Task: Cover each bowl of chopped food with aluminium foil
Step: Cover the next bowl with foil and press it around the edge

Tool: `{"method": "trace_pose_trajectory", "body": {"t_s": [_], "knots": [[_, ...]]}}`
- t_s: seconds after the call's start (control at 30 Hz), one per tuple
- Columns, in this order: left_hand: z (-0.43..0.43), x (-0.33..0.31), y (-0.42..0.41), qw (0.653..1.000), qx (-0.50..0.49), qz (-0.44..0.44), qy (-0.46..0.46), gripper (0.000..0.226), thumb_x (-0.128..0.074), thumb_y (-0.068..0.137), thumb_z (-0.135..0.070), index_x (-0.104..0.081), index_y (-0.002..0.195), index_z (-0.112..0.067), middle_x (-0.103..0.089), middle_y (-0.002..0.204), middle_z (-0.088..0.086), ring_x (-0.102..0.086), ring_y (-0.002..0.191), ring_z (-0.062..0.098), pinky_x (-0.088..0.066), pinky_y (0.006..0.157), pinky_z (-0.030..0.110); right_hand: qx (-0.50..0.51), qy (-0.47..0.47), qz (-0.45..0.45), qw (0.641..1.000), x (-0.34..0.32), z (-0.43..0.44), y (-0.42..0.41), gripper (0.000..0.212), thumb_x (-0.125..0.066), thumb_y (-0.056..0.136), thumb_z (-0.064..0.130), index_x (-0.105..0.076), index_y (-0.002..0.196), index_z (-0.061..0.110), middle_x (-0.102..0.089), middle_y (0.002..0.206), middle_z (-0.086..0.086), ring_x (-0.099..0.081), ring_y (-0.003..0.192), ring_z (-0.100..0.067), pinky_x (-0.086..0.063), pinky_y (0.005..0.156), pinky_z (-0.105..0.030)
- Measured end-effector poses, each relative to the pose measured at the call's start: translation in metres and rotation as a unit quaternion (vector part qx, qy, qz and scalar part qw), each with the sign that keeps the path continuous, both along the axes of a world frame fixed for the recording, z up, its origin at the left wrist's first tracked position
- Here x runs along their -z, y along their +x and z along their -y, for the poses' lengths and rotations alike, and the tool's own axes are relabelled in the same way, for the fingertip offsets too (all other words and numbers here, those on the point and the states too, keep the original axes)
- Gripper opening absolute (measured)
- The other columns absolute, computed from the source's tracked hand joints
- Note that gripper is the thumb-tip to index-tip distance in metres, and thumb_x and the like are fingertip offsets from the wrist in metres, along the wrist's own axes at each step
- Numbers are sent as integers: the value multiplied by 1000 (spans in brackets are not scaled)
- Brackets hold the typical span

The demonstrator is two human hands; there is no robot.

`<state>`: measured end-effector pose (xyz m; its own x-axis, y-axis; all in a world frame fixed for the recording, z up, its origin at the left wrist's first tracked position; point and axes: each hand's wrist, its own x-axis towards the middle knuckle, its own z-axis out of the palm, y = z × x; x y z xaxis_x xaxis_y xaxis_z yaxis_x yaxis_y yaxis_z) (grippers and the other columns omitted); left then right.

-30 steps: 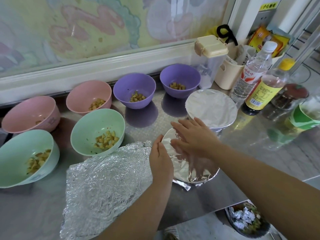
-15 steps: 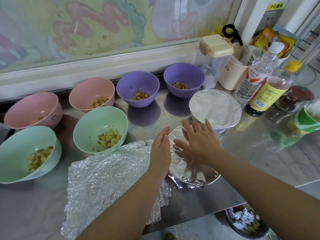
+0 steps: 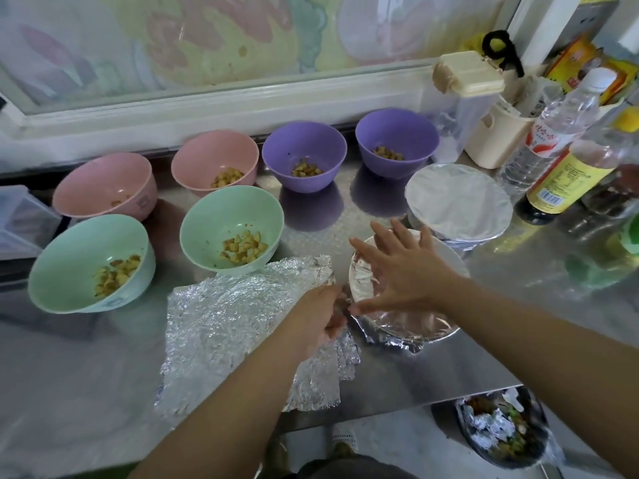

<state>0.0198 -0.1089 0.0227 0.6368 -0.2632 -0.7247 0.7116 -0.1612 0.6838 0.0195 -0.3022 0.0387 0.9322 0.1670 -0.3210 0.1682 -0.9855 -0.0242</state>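
Head view: near the counter's (image 3: 345,209) front edge, right of its middle, stands the bowl being wrapped (image 3: 432,335), and its foil cover (image 3: 361,278) is pulled shiny and flat across the top. The right hand (image 3: 404,271) lies open on it, fingers straight and fanned wider than a second ago, pressing the sheet down. The left hand (image 3: 321,316) has changed most. It stood edge-on with straight fingers against the bowl's left side, and it has now dropped to the near-left rim with fingers curled, apparently pinching the foil cover's loose hem, though blur hides the fingertips. I take this as the move from smoothing to crimping, so this bowl looks nearly sealed. A finished covered bowl (image 3: 460,202) sits just behind it toward the back right. Six bowls are left open with chopped food showing: two purple (image 3: 304,153) (image 3: 397,136) and two pink (image 3: 214,160) (image 3: 103,188) along the back edge, and two green (image 3: 231,229) (image 3: 90,264) nearer the front left. The loose foil sheet (image 3: 242,333) lies at the front edge under the left forearm, its right corner more crumpled than before
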Motion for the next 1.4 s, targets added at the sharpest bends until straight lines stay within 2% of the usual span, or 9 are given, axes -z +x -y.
{"method": "trace_pose_trajectory", "body": {"t_s": [0.27, 0.4, 0.53, 0.67, 0.87, 1.07, 1.17, 1.27, 1.4], "knots": [[4, 6, -16, 960, -158, -150, -174, 19, -55, 101, -19, -61, 88, -6, -59, 60, 5, -53, 51, 12, -47, 49, 22, 17, 5, -4, 1000, -1, -3, -1, 130, -8, 43, 111, 16, 155, 50, 13, 170, -2, 13, 155, -34, 2, 118, -70], [-2, 8, -21, 958, -157, -116, -211, 10, -46, 98, -1, -55, 103, -4, -65, 76, 13, -63, 69, 23, -57, 71, 36, 20, 18, -5, 1000, -3, -3, -2, 134, -2, 37, 112, 14, 155, 50, 13, 170, -2, 14, 155, -33, 3, 118, -70], [-10, 12, -22, 977, -119, -37, -174, 44, -52, 90, 15, -46, 121, -16, -68, 98, 22, -69, 87, 31, -57, 90, 40, 14, 12, -4, 1000, 0, -2, -1, 131, -3, 40, 112, 17, 154, 51, 14, 169, -2, 15, 155, -33, 3, 118, -70], [-23, 18, -29, 988, 11, 119, -100, 64, -68, 87, 5, -38, 129, -33, -72, 106, 14, -70, 99, 24, -53, 91, 35, 10, 8, -3, 1000, 4, 0, 0, 126, -12, 47, 111, 20, 152, 51, 17, 169, -1, 17, 154, -34, 3, 117, -72], [-23, 23, -30, 962, 103, 250, 30, 32, -77, 85, -17, -60, 110, -30, -65, 76, -21, -66, 80, 6, -48, 71, 22, 8, 3, -6, 1000, 3, 0, 0, 128, -5, 43, 111, 21, 152, 50, 17, 169, -2, 16, 154, -35, 2, 117, -72], [-18, 12, -12, 916, 184, 333, 127, 5, -72, 91, -26, -70, 95, -24, -67, 86, -8, -59, 75, 6, -41, 63, 12, 6, 1, -11, 1000, 3, 0, 0, 129, -5, 43, 111, 23, 152, 49, 18, 169, -3, 17, 154, -35, 1, 117, -73], [-14, 2, 0, 898, 240, 335, 154, 7, -68, 93, -24, -69, 99, -21, -65, 98, -1, -59, 82, 8, -44, 71, 19, 7, -5, -23, 1000, 0, 0, 1, 134, -6, 38, 112, 24, 152, 48, 20, 168, -3, 18, 154, -36, 1, 117, -72], [-14, 1, 13, 919, 246, 285, 120, 3, -69, 92, -19, -67, 91, -21, -67, 84, -7, -60, 67, 3, -46, 68, 21, 9, -10, -33, 999, -3, 0, 2, 143, -9, 30, 113, 24, 152, 45, 19, 168, -5, 14, 154, -38, -2, 117, -72], [-13, 6, 15, 968, 165, 185, 38, 13, -70, 91, -13, -66, 99, -4, -72, 93, 15, -72, 85, 35, -59, 87, 48, 20, -7, -41, 999, -5, 0, 4, 144, -20, 33, 111, 25, 152, 44, 18, 168, -6, 12, 154, -38, -5, 116, -71]]}}
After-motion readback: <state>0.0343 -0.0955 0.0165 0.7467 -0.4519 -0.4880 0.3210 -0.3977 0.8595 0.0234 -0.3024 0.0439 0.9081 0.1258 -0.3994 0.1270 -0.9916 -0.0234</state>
